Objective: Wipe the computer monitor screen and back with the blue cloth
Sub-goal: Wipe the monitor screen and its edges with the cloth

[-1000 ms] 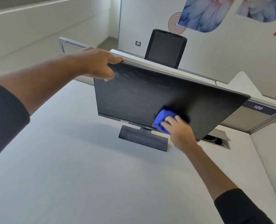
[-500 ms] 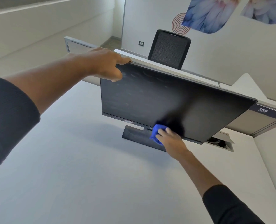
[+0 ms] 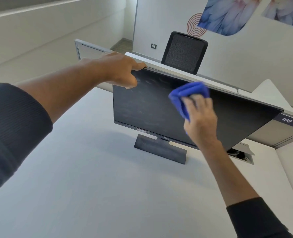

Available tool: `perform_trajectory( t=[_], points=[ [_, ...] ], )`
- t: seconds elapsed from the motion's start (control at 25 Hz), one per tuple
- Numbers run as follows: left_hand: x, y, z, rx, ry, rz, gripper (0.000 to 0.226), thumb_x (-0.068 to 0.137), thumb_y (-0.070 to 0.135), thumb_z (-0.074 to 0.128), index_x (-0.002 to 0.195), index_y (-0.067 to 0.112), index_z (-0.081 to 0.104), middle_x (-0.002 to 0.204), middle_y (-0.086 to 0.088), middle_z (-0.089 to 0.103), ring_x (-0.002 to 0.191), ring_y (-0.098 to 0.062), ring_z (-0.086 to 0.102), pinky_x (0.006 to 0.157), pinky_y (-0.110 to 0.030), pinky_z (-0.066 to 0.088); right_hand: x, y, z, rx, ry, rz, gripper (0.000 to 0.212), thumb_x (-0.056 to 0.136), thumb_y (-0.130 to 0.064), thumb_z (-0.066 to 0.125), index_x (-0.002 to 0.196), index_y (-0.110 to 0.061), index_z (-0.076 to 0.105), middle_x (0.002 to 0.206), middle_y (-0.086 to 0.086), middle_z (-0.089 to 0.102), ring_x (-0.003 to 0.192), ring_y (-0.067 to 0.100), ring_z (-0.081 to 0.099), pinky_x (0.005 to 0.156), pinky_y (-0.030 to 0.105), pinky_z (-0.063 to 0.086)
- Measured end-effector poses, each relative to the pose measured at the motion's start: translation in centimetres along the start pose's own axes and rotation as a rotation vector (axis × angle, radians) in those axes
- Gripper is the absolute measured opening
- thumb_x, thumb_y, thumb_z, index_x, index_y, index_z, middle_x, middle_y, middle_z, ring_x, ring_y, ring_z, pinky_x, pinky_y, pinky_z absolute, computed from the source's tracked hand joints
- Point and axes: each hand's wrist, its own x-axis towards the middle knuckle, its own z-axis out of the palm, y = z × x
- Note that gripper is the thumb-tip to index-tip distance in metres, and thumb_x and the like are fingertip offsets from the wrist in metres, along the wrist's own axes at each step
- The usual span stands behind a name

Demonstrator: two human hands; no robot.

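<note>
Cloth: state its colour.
The cloth is bright blue, seen in the head view, held by the right hand.

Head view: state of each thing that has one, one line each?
monitor: upright on its stand, screen dark, smudged on the left part
blue cloth: folded, pressed on the screen near the top edge
right hand: holds the cloth against the screen
left hand: grips the monitor's top left corner
office chair: behind the partition, unoccupied

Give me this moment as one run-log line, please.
left hand: grips monitor top corner | right hand: presses blue cloth on screen
</note>
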Motion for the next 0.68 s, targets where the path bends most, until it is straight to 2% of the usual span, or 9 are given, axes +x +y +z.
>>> perform_trajectory(
  t=[0.12,0.2,0.28,0.32,0.44,0.52,0.6,0.64,0.68],
  points=[
    [0.0,-0.1,0.1,-0.001,0.003,0.003,0.094,0.067,0.045,0.05,0.159,0.057,0.036,0.132,0.005,0.068,0.127,-0.031,0.053,0.102,-0.044,0.049,-5.1,-4.2,2.3,-0.081,-0.762,-0.237,0.046,0.101,-0.002,0.045,0.144,-0.018,0.052,0.143,0.002,0.052,0.122,0.032,0.051,0.094,0.038,0.05],
    [0.1,-0.1,0.0,0.01,0.001,0.009,0.094,0.067,0.045,0.049,0.159,0.058,0.035,0.133,0.005,0.068,0.129,-0.031,0.052,0.099,-0.043,0.047,-7.3,-4.8,3.3,-0.11,-1.033,-0.305,0.043,0.1,-0.001,0.049,0.139,-0.017,0.05,0.145,0.0,0.046,0.13,0.027,0.046,0.101,0.035,0.047],
    [0.0,-0.2,-0.1,0.011,-0.006,0.01,0.095,0.067,0.045,0.05,0.159,0.058,0.033,0.135,0.006,0.067,0.131,-0.032,0.052,0.101,-0.044,0.047,-6.6,-4.5,3.0,-0.109,-0.975,-0.24,0.045,0.096,-0.002,0.054,0.137,-0.019,0.054,0.142,-0.003,0.049,0.129,0.025,0.047,0.099,0.034,0.048],
    [-0.1,-0.3,-0.1,0.007,-0.012,0.008,0.095,0.067,0.044,0.05,0.159,0.059,0.033,0.135,0.006,0.067,0.132,-0.032,0.052,0.103,-0.046,0.048,-5.5,-4.2,2.5,-0.095,-0.852,-0.213,0.047,0.092,-0.003,0.059,0.136,-0.02,0.058,0.138,-0.003,0.053,0.123,0.026,0.051,0.093,0.036,0.05],
    [-0.1,-0.5,-0.1,0.01,-0.015,0.01,0.094,0.068,0.044,0.05,0.159,0.058,0.033,0.132,0.005,0.067,0.13,-0.032,0.052,0.105,-0.048,0.049,-0.9,-1.3,1.2,0.034,-0.149,-0.104,0.048,0.083,0.002,0.066,0.128,-0.014,0.071,0.121,0.007,0.065,0.094,0.034,0.056,0.078,0.043,0.053],
    [0.1,-0.3,-0.1,0.015,-0.013,0.015,0.093,0.068,0.044,0.051,0.159,0.058,0.035,0.123,0.003,0.066,0.127,-0.032,0.052,0.104,-0.047,0.048,1.6,0.4,0.4,0.098,0.109,-0.043,0.049,0.089,0.003,0.057,0.133,-0.012,0.069,0.126,0.009,0.062,0.097,0.033,0.053,0.086,0.038,0.05],
    [0.1,-0.2,-0.2,0.023,-0.018,0.012,0.093,0.068,0.043,0.05,0.159,0.058,0.034,0.117,0.005,0.063,0.129,-0.033,0.051,0.105,-0.047,0.048,1.8,-0.7,0.8,0.074,0.117,-0.048,0.044,0.091,0.002,0.059,0.131,-0.011,0.07,0.123,0.011,0.065,0.095,0.034,0.055,0.084,0.039,0.051],
    [0.1,-0.2,-0.2,0.029,-0.023,0.014,0.094,0.068,0.043,0.05,0.16,0.057,0.033,0.122,0.006,0.064,0.13,-0.033,0.051,0.106,-0.047,0.047,0.8,-1.8,1.5,0.041,0.047,-0.084,0.04,0.091,0.003,0.062,0.127,-0.01,0.073,0.118,0.011,0.067,0.091,0.035,0.057,0.079,0.041,0.053],
    [0.0,-0.3,-0.2,0.034,-0.027,0.02,0.094,0.069,0.043,0.049,0.161,0.056,0.033,0.13,0.006,0.066,0.132,-0.033,0.052,0.107,-0.048,0.047,-0.8,-3.2,2.3,0.006,-0.122,-0.149,0.037,0.09,0.003,0.065,0.124,-0.011,0.073,0.117,0.01,0.068,0.092,0.036,0.059,0.077,0.043,0.054]
  ],
)
